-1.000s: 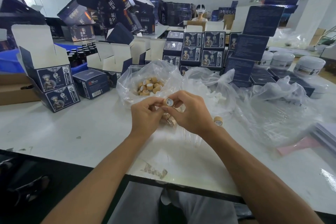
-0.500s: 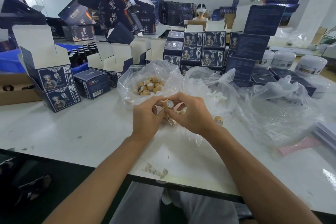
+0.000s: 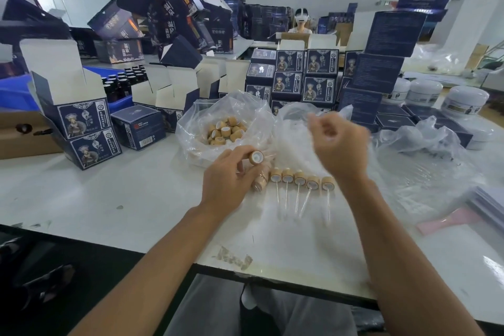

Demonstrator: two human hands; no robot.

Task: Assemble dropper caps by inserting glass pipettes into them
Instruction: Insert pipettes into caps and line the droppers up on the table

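My left hand (image 3: 226, 177) grips a tan dropper cap (image 3: 256, 157) with its white inner face turned toward me. My right hand (image 3: 339, 144) is raised to the right of that cap, blurred, with curled fingers; a faint thin streak shows at its fingertips, and I cannot tell whether it is a glass pipette. Several assembled caps with glass pipettes (image 3: 300, 180) lie in a row on the white table (image 3: 136, 199), just below both hands. A clear bag of loose caps (image 3: 226, 131) sits behind my left hand.
Crumpled clear plastic bags (image 3: 425, 150) lie behind and to the right of my right hand. Dark blue cartons (image 3: 81, 128) stand left and behind, white jars (image 3: 463, 101) far right. A person with a headset (image 3: 301, 22) sits at the back. The table's front edge (image 3: 272, 278) is near my lap.
The hands were together on the cap in front of me. Now my right hand has lifted up and to the right, uncovering the row of assembled caps. My left hand keeps the cap.
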